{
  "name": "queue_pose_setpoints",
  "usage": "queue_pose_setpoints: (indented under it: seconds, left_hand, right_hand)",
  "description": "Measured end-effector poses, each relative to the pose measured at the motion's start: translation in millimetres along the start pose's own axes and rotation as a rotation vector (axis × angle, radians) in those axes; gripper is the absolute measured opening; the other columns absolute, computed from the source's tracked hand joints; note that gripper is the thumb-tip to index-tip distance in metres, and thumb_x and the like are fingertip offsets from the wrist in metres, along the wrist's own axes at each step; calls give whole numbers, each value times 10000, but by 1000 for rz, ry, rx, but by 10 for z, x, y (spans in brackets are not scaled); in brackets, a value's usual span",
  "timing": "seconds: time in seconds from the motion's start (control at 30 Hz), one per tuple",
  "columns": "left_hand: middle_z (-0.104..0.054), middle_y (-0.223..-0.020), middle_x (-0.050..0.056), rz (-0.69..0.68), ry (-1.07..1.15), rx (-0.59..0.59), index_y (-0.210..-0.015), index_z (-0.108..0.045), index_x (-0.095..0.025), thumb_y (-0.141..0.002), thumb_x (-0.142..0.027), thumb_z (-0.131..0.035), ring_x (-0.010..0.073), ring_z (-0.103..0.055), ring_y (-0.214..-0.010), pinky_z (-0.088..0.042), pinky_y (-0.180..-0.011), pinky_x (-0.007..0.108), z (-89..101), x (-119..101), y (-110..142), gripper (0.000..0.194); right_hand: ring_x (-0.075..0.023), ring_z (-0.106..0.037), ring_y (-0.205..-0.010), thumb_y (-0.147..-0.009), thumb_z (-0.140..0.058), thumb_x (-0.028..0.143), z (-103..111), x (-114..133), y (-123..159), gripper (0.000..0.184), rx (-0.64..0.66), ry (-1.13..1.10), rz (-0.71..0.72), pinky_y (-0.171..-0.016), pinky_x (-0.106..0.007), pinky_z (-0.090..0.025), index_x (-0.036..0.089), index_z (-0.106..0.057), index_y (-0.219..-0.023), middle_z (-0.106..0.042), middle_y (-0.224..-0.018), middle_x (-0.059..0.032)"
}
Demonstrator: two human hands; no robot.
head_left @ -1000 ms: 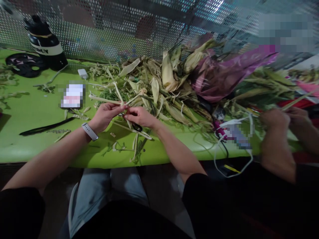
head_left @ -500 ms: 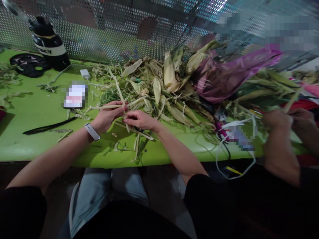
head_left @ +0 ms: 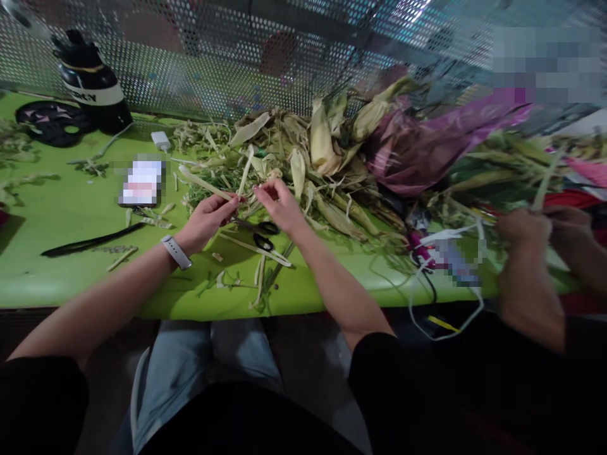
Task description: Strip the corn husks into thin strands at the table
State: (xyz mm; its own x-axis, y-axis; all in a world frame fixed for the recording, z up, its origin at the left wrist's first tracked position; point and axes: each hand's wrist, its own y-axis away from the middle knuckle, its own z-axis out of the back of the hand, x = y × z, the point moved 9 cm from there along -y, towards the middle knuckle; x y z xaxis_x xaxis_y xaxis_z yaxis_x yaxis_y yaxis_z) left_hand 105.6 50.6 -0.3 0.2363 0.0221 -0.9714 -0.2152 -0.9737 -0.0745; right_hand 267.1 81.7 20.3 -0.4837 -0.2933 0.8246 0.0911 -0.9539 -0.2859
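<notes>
My left hand point(head_left: 211, 218), with a pale watch band at the wrist, pinches pale corn husk strips point(head_left: 207, 183) between thumb and fingers. One strip points up and left from the pinch; another point(head_left: 246, 169) stands up and away from it. Just to the right, my right hand point(head_left: 281, 203) is raised with thumb and fingers curled together. What it holds, if anything, I cannot make out. Below it on the green table point(head_left: 156, 284) lies a pair of scissors with black handles point(head_left: 263, 241), beside loose husk strips point(head_left: 258, 248).
Behind my hands lies a heap of dried corn husks point(head_left: 332, 208), with a purple plastic bag point(head_left: 412, 151) at its right. Toward the left are a phone point(head_left: 142, 183), a white charger point(head_left: 160, 140), a black strap point(head_left: 95, 240) and a dark bottle point(head_left: 95, 95). Another person's hands point(head_left: 526, 234) work at right.
My right hand has moved up and away from the left hand, uncovering the scissors. The strips in my left hand have changed angle, one now slanting up to the left.
</notes>
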Motion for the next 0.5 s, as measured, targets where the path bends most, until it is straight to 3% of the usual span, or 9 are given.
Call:
queue_pose_setpoints:
  seconds: [0.13, 0.27, 0.4, 0.5]
  left_hand:
    - [-524, -651, -16, -5, -83, 23, -851, -679, -129, -772, -454, -728, 65, -404, -565, -296, -527, 218, 3, 10, -22, 338]
    - [-491, -621, -23, -1, -180, 31, -828, -682, -119, -785, -490, -705, 61, -368, -546, -259, -511, 216, 23, 26, -39, 374]
    - [-460, -601, -33, 2, -281, 67, -857, -693, -121, -790, -525, -685, 64, -341, -531, -236, -492, 217, -2, 41, -34, 410]
    - [-446, -598, -36, 18, -315, 124, -847, -684, -125, -805, -541, -660, 64, -332, -529, -232, -490, 216, -43, 56, -20, 419]
  right_hand:
    - [-223, -551, -993, -823, -586, 613, 39, 265, 84, 430, -58, 209, 265, -937, -398, -440, 203, -575, -950, -583, -996, -78]
    - [-258, -512, -1084, -818, -602, 589, 125, 330, 117, 395, -136, 218, 265, -1017, -457, -377, 210, -573, -927, -561, -1034, -88]
    - [-174, -544, -859, -869, -539, 567, -43, 226, 79, 373, 62, -121, 120, -856, -351, -450, 196, -553, -826, -557, -855, -32]
    - [-122, -496, -708, -830, -598, 567, -188, 224, 99, 382, 166, -333, 77, -711, -277, -439, 192, -554, -778, -527, -738, 9]
